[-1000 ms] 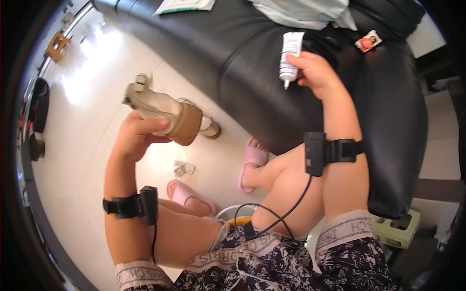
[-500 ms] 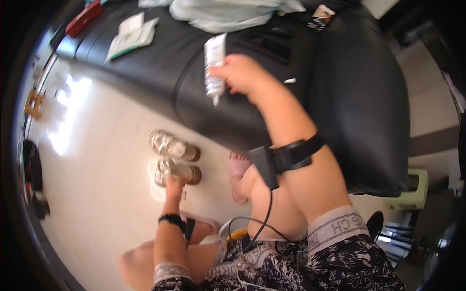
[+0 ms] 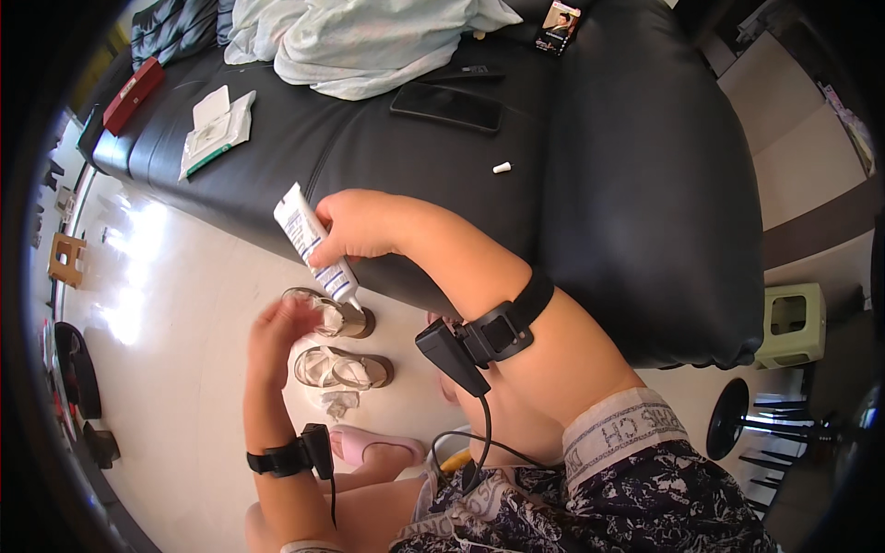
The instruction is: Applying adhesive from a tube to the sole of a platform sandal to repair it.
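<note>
My right hand (image 3: 364, 226) is closed round a white squeeze tube (image 3: 309, 230) with blue print. Its narrow uncapped nozzle tilts down toward a pair of light, strappy sandals on the floor. My left hand (image 3: 279, 334) is raised beside the farther sandal (image 3: 343, 320), its fingers blurred, so I cannot make out whether they hold anything. The nearer sandal (image 3: 341, 369) lies just below it, with a crumpled white tissue (image 3: 339, 404) at its near side. A small white cap (image 3: 501, 168) rests on the black sofa.
On the sofa (image 3: 645, 184) are a dark phone (image 3: 447, 107), a pack of wipes (image 3: 217, 134), a red case (image 3: 134, 95), a pale blanket (image 3: 369, 46) and a small box (image 3: 558, 26). A green stool (image 3: 793, 323) stands at right. Cables hang from the wrist straps.
My right hand has brought the tube left and nearer, from over the sofa to above the sandals. My left hand has lifted away from the nearer sandal, and the tissue now shows beside it.
</note>
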Tool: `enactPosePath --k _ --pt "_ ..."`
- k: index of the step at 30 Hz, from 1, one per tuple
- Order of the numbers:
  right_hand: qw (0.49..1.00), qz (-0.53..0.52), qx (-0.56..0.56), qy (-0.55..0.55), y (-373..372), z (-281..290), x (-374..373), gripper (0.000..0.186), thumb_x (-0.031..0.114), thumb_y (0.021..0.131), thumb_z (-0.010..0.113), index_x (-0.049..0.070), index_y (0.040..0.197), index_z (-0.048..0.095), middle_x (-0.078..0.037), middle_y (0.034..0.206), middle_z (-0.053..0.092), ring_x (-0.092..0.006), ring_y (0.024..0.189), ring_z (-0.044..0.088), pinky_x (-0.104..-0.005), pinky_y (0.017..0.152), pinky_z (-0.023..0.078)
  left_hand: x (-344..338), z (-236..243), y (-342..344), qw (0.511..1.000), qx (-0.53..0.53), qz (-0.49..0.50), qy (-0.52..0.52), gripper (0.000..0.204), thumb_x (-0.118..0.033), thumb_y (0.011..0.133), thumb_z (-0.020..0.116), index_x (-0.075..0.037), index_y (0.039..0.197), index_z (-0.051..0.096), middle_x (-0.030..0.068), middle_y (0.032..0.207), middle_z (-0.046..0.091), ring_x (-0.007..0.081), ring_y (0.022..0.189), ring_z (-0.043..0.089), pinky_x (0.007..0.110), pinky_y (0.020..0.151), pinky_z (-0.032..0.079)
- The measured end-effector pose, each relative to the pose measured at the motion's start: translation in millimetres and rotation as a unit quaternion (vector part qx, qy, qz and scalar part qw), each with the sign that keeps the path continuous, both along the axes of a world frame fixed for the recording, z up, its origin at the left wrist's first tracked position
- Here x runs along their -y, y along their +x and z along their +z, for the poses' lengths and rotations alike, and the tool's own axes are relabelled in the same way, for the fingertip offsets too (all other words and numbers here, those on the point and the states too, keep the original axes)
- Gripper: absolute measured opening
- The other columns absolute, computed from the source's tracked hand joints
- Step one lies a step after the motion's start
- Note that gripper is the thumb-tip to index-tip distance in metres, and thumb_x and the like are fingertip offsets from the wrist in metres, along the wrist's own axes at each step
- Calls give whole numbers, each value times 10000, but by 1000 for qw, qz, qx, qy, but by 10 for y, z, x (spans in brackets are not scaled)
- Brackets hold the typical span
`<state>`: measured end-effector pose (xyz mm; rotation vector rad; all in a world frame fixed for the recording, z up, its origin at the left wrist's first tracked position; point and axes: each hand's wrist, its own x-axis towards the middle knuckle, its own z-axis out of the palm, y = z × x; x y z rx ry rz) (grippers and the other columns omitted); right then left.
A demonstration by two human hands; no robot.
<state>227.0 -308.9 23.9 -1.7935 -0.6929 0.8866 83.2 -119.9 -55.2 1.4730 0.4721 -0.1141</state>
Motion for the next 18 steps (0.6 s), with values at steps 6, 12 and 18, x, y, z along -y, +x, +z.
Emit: enactPosePath --k 6,12,18 --pt "994 57 -92 10 -231 29 -106 364 201 740 688 -33 990 566 -124 789 619 -167 602 612 -288 518 526 369 653 -10 984 42 -111 -131 411 -219 897 571 21 1219 483 71 968 603 172 860 595 315 787 471" --pt "956 -116 235 -132 85 229 372 312 125 736 639 16 1029 630 -146 902 661 -227 710 667 -322 598 549 79 799 -313 978 52 -45 -196 371 -246 903 551 -16 1191 498 67 964 610 173 813 599 319 739 487" --pt "843 -348 170 -373 529 -9 1143 395 49 815 519 48 1208 558 -164 1354 409 -347 1147 521 -411 901 477 -121 754 -232 907 144 68 -390 245 -288 936 508 -68 1035 554 59 968 647 165 874 630 346 753 506"
